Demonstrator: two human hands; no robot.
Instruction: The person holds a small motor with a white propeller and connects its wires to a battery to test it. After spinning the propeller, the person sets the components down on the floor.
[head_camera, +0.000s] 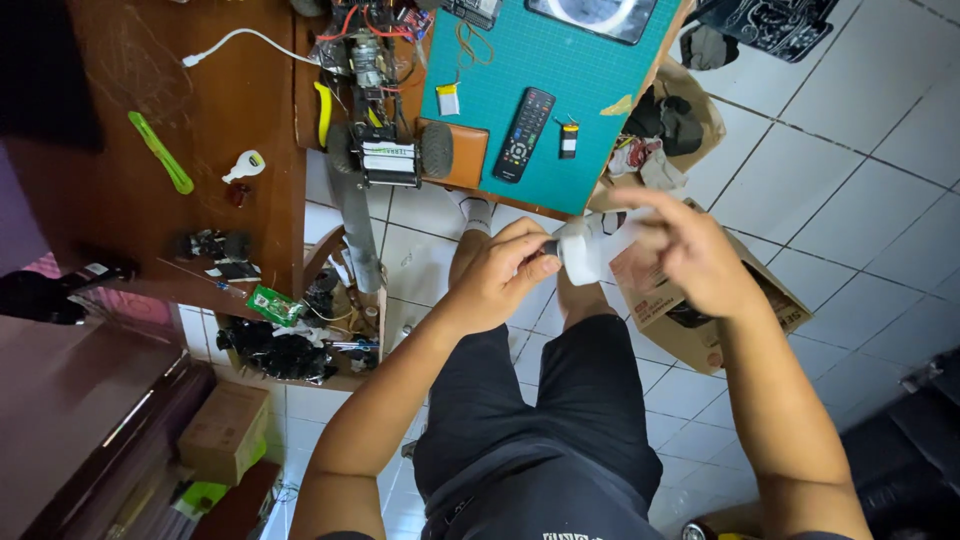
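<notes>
Both hands have a grip on the same thing: a small white bottle-like object held in mid-air over the person's knees, well clear of the desk. Left hand is closed around its dark end at about 9 o'clock of the white body, fingertips pinched on what looks like a cap or nozzle, though it's too small to say for sure. Right hand is wrapped over the white body from the 3 o'clock side, fingers curled on it.

Looks like the step in hand is twisting or pulling that dark end while the other hand steadies the body. Whatever comes next probably calls for a firm hold on the body and a small turn at the tip, keeping it upright-ish so nothing leaks.

Up at 12 o'clock there's a teal cutting mat with a black remote lying on it, and at 11 o'clock a stripped RC car chassis hanging over the desk edge. A cardboard box sits on the tiled floor just below the right hand.
</notes>
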